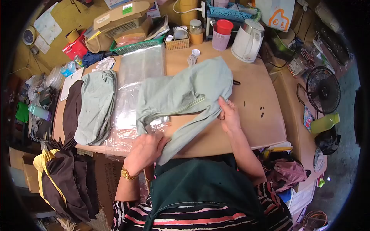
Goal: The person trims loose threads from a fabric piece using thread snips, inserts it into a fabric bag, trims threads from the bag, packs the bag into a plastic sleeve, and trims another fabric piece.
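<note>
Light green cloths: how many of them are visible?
2: the spread cloth in the right hand, and the folded cloth at the left of the table. More may hide underneath.

Over my remote link I count two hands, the left hand (146, 151) and right hand (230, 114); one held pale green cloth (173, 90); one white electric kettle (243, 43); one black fan (323, 89); one lidded glass jar (195, 28); one red cup (224, 26); one yellow-green bottle (324, 124); one mint-and-lilac bottle (39, 112); one gold wristband (127, 174); one pair of forearms, left forearm (128, 188) and right forearm (248, 156).
</note>
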A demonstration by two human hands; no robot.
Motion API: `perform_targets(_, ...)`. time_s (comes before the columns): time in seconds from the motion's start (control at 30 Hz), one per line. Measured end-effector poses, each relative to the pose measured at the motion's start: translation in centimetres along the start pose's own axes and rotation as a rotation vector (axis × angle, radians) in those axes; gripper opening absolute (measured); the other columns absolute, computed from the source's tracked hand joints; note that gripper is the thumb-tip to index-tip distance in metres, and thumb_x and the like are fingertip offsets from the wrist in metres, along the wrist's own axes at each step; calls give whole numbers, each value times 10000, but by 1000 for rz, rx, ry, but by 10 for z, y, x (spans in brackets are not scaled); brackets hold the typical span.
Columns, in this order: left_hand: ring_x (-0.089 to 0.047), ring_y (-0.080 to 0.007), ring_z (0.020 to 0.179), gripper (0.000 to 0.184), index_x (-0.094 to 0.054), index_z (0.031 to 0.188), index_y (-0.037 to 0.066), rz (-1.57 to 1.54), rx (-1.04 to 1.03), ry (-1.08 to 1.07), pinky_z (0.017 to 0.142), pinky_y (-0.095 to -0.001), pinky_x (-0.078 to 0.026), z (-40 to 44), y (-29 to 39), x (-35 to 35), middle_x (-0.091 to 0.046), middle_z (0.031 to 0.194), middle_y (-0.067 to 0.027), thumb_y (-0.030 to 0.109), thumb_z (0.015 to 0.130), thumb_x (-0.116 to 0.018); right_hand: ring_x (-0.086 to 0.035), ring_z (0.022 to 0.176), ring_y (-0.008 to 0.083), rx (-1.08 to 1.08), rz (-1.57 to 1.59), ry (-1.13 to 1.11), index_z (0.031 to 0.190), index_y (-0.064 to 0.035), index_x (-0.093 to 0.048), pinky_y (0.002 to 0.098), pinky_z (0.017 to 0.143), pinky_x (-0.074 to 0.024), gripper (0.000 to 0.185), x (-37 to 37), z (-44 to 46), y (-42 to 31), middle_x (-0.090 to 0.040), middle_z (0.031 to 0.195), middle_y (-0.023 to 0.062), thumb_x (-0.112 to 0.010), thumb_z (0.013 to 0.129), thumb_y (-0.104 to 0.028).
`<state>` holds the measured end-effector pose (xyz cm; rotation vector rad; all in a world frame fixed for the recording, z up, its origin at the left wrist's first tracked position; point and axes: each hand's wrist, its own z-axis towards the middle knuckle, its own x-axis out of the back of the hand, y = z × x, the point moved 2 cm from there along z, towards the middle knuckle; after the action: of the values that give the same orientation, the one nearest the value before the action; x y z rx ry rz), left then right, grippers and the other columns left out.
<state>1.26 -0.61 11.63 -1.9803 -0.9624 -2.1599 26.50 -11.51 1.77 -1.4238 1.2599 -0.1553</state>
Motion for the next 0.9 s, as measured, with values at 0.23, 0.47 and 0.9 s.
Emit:
perform_targets(0.23,-618,-357,786,249,-633,1035,-13,-514,-69,441,674,-383,-490,43,34,-23,-626,877,-232,188,894,-591,-340,396,34,481,-667,-254,523,-72,-492,248,383,-252,496,-34,-4,-4,-422,455,-53,-627,924,-331)
perform_targets(0.47,-574,-435,677,227,-626,875,-15,-546,-6,319,593,-436,-459,75,30,-50,-593,722,-243,209,903,-606,-550,573,59,140,-348,-234,825,-43,-634,191,481,-402,291,-13,-24,3,-624,691,15,-593,944,-305)
perform_targets(0.9,-549,-94,606,100,-649,863,18,-860,36,627,533,-239,-435,61,11,-39,-603,742,-29,103,842,-698,-588,1071,217,-2,265,-580,1133,-6,-576,384,990,-428,311,38,-17,43,-636,1133,105,-583,825,-51)
